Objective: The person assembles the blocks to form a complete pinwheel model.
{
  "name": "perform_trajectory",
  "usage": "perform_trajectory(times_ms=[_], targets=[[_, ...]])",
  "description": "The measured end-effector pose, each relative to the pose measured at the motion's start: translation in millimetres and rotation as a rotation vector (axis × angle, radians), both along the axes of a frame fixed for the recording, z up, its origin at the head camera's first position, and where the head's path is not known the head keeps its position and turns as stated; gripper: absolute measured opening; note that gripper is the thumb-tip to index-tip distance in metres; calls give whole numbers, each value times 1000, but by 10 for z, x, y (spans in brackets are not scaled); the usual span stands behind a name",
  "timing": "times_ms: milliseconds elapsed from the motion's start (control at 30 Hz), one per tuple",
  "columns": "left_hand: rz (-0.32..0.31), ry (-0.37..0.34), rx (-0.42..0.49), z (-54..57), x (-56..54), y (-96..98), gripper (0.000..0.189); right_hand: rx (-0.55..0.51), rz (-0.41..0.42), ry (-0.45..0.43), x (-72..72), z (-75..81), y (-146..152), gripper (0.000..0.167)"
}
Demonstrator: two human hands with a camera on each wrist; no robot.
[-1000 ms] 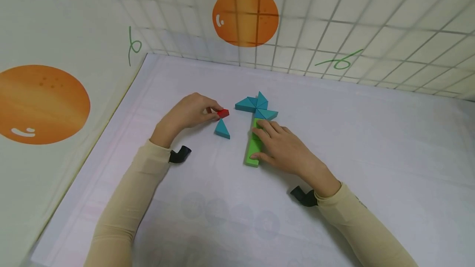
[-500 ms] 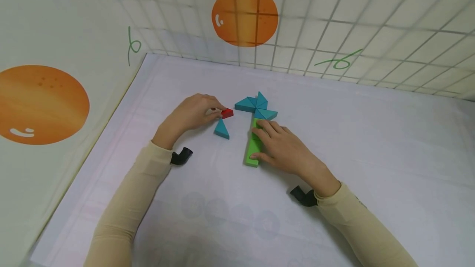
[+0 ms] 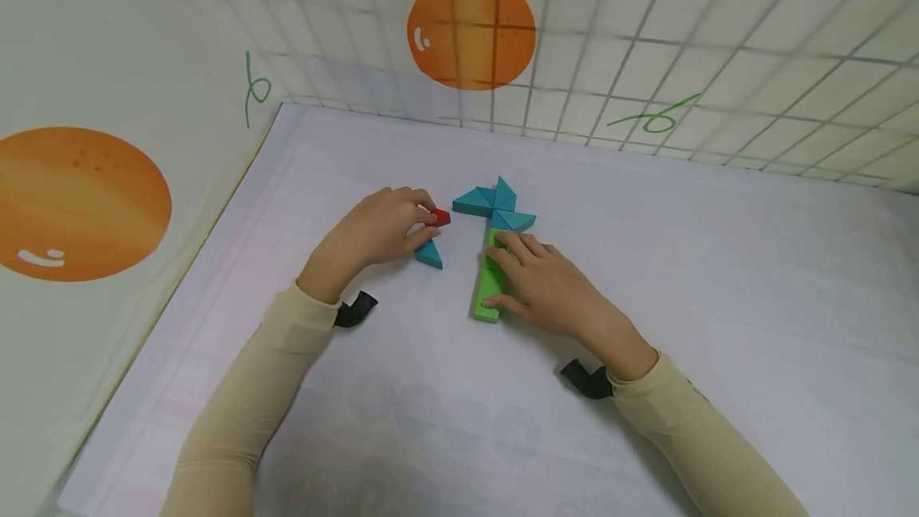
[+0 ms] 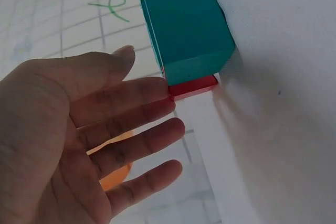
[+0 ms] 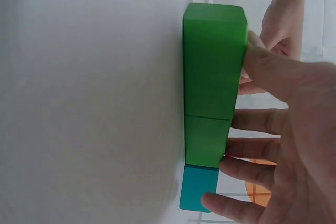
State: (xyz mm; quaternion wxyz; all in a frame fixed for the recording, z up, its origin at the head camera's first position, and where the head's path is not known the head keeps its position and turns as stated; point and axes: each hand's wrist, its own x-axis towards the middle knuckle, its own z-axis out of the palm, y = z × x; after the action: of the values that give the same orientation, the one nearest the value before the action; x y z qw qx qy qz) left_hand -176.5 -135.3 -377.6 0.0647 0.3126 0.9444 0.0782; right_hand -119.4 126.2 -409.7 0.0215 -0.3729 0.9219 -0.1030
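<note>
My left hand (image 3: pixel 380 226) touches a small red block (image 3: pixel 442 218) with its fingertips. In the left wrist view the fingers reach out fairly straight and the thumb stands away from the red block (image 4: pixel 194 87). Just in front of it lies a blue triangular block (image 3: pixel 431 256), partly covered by the thumb in the head view. My right hand (image 3: pixel 549 278) rests its thumb and fingers on top of two green blocks (image 5: pixel 212 72) laid end to end. Beyond their far end several blue triangular blocks (image 3: pixel 483 202) form a pinwheel shape.
The blocks lie on a white-covered table (image 3: pixel 718 301). A pale wall (image 3: pixel 610 38) with grid lines and printed oranges rises along the back. Black curved pieces (image 3: pixel 587 379) stick out at both wrists, close over the table.
The red block has moved slightly right under my left hand. The left thumb has come away from it and now overlaps the loose blue triangle. My right hand has stayed on the green blocks.
</note>
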Motion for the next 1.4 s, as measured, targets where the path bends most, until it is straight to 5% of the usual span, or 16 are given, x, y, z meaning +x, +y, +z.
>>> perform_trajectory(times_ms=[433,1400], targets=[[-137,105,26,-86,13,105,33,4,6,31,-11,3,4,71],[-169,137,-26,-198,49,198,49,-5,4,17,9,4,-6,70]])
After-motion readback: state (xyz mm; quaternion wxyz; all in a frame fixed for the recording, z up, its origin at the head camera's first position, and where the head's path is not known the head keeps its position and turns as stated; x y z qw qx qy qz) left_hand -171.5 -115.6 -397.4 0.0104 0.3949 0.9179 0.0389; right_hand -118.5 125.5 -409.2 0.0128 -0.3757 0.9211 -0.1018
